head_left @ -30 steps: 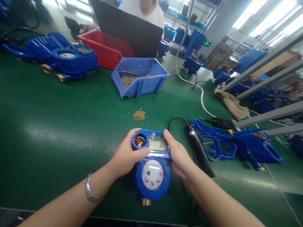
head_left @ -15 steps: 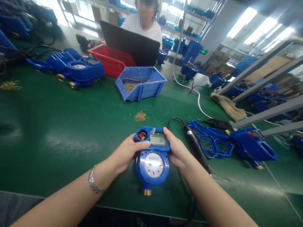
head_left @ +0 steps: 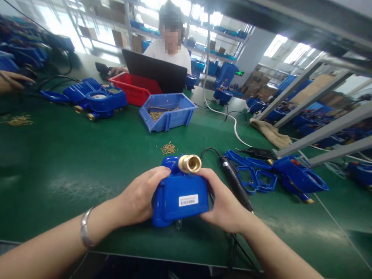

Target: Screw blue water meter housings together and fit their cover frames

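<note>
Between both hands I hold a blue water meter (head_left: 171, 193), tipped so that its underside, with a white barcode label (head_left: 188, 200), faces me. Its brass threaded pipe end (head_left: 191, 163) points up and toward me. My left hand (head_left: 138, 195) grips the meter's left side, thumb along the upper edge. On the other side my right hand (head_left: 225, 201) is closed around its right end. The dial and display are hidden. Just right of my right hand lies a black electric screwdriver (head_left: 236, 182) with a cord. Behind the meter is a small pile of brass screws (head_left: 168, 148).
A blue bin (head_left: 171, 116) of brass parts and a red bin (head_left: 130, 89) stand ahead. Another water meter (head_left: 101, 100) is at left. Blue frames (head_left: 257, 179) and an opened meter (head_left: 299, 174) lie at right, beside a metal rack (head_left: 328, 128). A person (head_left: 171, 42) sits opposite.
The water meter has been turned over in my hands: its display and dial faced up before, and now its labelled underside shows. At far left another person's hand has come into view.
</note>
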`<state>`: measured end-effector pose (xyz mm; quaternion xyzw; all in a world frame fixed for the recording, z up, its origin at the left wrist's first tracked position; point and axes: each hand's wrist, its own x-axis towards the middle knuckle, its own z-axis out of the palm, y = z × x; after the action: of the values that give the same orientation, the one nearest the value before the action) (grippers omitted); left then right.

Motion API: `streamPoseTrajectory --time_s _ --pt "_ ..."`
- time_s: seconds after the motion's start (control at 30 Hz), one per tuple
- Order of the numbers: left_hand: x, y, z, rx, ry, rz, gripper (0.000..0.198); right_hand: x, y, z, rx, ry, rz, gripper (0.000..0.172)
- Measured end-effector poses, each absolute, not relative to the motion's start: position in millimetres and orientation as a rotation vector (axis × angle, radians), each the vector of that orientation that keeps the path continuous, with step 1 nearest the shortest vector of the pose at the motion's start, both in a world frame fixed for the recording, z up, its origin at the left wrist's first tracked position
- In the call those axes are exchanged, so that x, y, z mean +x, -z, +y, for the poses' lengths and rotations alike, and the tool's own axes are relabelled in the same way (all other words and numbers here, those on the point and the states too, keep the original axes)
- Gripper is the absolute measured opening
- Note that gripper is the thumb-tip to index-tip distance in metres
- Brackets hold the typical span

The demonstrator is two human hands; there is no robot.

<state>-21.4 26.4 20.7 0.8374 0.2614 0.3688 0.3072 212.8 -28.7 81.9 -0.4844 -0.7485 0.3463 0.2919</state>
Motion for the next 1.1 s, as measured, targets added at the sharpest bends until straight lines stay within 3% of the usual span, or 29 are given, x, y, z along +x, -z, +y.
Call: streamPoseTrajectory --time_s 0.17,0.27,0.4,0.53,0.6,0.67,0.8,0.9,1.1 --pt "-33.4 18.4 33.1 2.213 -0.968 0.672 0.041 201.9 -43.8 -39.0 -1.168 -0.598 -2.090 0.069" --pt "-36.4 19.8 27.1 2.076 -0.928 0.744 0.043 199.9 -30.7 -47.2 -1.194 -0.496 -2.098 0.066" --pt "-29.9 1.4 10.8 1.338 -0.806 1.049 0.050 198.5 -10.3 -62.8 -1.237 -0.379 -2.091 0.068" --pt "-17.2 -15.0 3.0 0.534 -0.457 0.840 0.046 193.8 11.2 -77.8 -1.149 -0.250 -2.130 0.071" --pt "-13.3 -16.0 3.7 0.441 -0.415 0.742 0.040 193.3 8.7 -81.7 -1.109 -0.199 -2.162 0.068" --pt "-11.8 -14.1 5.6 0.441 -0.410 0.723 0.033 196.8 -7.0 -81.2 -1.099 -0.268 -2.254 0.054" --pt "-11.4 -11.3 7.8 0.507 -0.388 0.716 0.044 208.3 -53.7 -65.5 -1.155 -0.433 -2.293 0.024" --pt "-10.3 -11.4 7.4 0.527 -0.387 0.706 0.045 205.4 -70.5 -45.0 -1.174 -0.185 -2.374 0.032" --pt "-9.2 -7.9 6.7 0.491 -0.421 0.761 0.033 178.7 -59.8 -19.7 -0.899 0.076 -2.696 0.020"
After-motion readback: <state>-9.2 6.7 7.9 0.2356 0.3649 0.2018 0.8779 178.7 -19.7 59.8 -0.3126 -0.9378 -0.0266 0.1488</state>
